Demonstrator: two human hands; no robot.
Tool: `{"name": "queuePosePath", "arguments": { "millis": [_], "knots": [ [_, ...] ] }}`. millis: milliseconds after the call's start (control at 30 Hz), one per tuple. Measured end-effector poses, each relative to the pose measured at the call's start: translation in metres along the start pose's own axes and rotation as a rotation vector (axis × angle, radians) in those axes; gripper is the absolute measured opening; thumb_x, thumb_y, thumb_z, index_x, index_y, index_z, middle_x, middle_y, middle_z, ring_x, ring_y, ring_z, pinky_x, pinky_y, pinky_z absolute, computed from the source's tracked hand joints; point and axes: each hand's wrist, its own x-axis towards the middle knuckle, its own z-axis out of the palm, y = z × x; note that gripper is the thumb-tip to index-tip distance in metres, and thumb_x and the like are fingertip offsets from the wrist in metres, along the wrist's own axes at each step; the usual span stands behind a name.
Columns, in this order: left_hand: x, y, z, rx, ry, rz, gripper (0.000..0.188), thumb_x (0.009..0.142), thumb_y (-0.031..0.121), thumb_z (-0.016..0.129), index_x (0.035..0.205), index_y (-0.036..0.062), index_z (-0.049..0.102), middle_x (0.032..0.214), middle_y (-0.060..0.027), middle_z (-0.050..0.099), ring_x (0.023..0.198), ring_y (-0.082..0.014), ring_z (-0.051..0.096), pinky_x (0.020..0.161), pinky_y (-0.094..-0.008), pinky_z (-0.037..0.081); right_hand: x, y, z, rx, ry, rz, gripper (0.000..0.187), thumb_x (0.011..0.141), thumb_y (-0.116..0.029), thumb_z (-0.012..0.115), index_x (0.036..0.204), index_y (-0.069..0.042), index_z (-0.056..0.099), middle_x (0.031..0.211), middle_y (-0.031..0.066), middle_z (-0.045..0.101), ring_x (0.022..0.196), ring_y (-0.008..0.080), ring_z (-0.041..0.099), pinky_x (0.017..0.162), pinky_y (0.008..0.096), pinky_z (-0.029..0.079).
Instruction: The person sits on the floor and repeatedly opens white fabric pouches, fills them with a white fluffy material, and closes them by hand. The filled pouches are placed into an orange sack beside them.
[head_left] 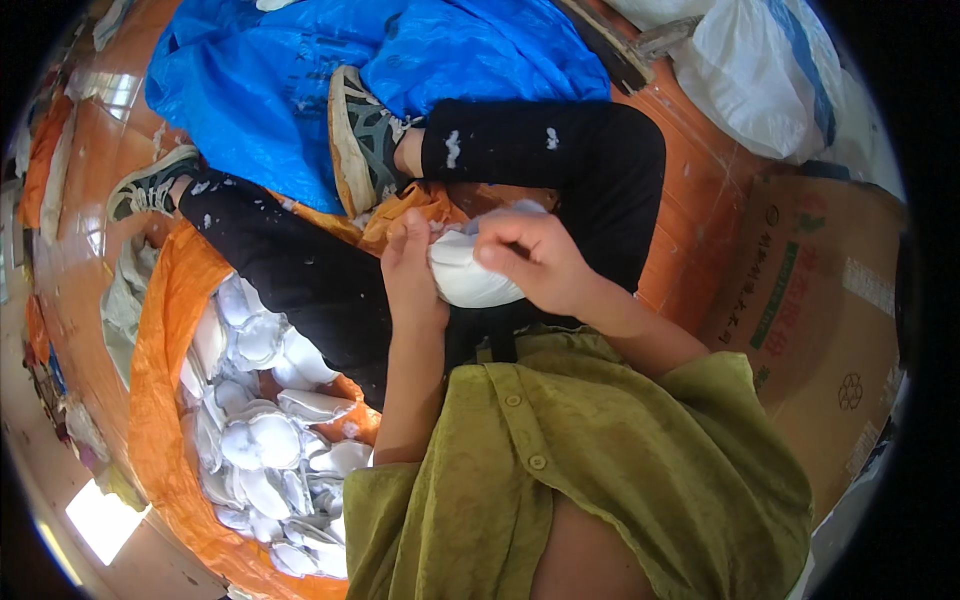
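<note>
Two hands of yours meet over your lap on one white pad, rounded like a shallow cup (475, 282). Your left hand (411, 278) holds it by its left edge, with the thumb pointing up and away from you. Your right hand (548, 265) has its thumb and fingers drawn close together in a narrow pinch at the pad's upper right edge; how much material sits between those fingertips, you cannot tell from this angle.

You sit on the orange-brown floor (690, 180) with your legs bent, in black trousers (290, 255) flecked with white fluff (452, 150) and a loose olive-green shirt (620, 430). Beside your left leg, an orange sack (160, 380) lies open, holding a heap of similar white pads (265, 440), tumbled at many angles.

Beyond your legs, a blue sheet (240, 90) spreads in folds, with one grey-and-white shoe (355, 145) of yours against it; the other shoe (150, 185) is farther left. To your right stands a brown cardboard box (810, 300), and past it, farther from you, a bulging white bag (745, 85) near a length of wood (610, 50).
</note>
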Motion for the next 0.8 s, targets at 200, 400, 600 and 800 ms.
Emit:
{"name": "queuePosePath", "arguments": {
  "millis": [200, 400, 600, 800],
  "knots": [
    [-0.014, 0.021, -0.009, -0.333, -0.431, -0.082, 0.027, 0.09, 0.015, 0.059, 0.112, 0.005, 0.046, 0.113, -0.0134, 0.057, 0.107, -0.0238, 0.056, 0.093, -0.0376, 0.043, 0.001, 0.016, -0.029, 0.361, 0.18, 0.346, 0.01, 0.086, -0.013, 0.065, 0.084, -0.004, 0.061, 0.083, -0.0019, 0.057, 0.078, 0.0044, 0.052, 0.068, 0.0213, 0.042],
    [-0.019, 0.023, -0.004, -0.101, -0.355, -0.02, 0.032, 0.083, 0.004, 0.065, 0.109, 0.006, 0.047, 0.107, -0.0101, 0.057, 0.1, -0.0205, 0.058, 0.089, -0.0311, 0.046, 0.016, 0.001, -0.022, -0.309, 0.053, -0.157, 0.032, 0.07, -0.01, 0.078, 0.097, -0.004, 0.064, 0.095, 0.0047, 0.061, 0.087, 0.015, 0.059, 0.076, 0.028, 0.047],
    [-0.023, 0.017, -0.007, -0.235, -0.311, -0.084, 0.031, 0.083, 0.004, 0.065, 0.109, 0.0069, 0.049, 0.104, -0.0087, 0.058, 0.096, -0.0192, 0.06, 0.086, -0.0295, 0.048, 0.006, 0.005, -0.009, -0.033, -0.017, 0.151, 0.031, 0.069, -0.007, 0.077, 0.097, -0.002, 0.064, 0.096, 0.0055, 0.059, 0.088, 0.016, 0.057, 0.079, 0.027, 0.044],
    [-0.026, 0.012, -0.005, -0.449, -0.477, -0.236, 0.035, 0.083, 0.01, 0.065, 0.114, 0.0086, 0.048, 0.111, -0.0094, 0.058, 0.103, -0.0212, 0.059, 0.086, -0.0333, 0.05, 0.0, 0.019, -0.011, 0.025, -0.032, 0.109, 0.025, 0.074, -0.007, 0.073, 0.096, 0.0, 0.066, 0.093, 0.0078, 0.061, 0.088, 0.0189, 0.058, 0.079, 0.0275, 0.045]
  ]
}}
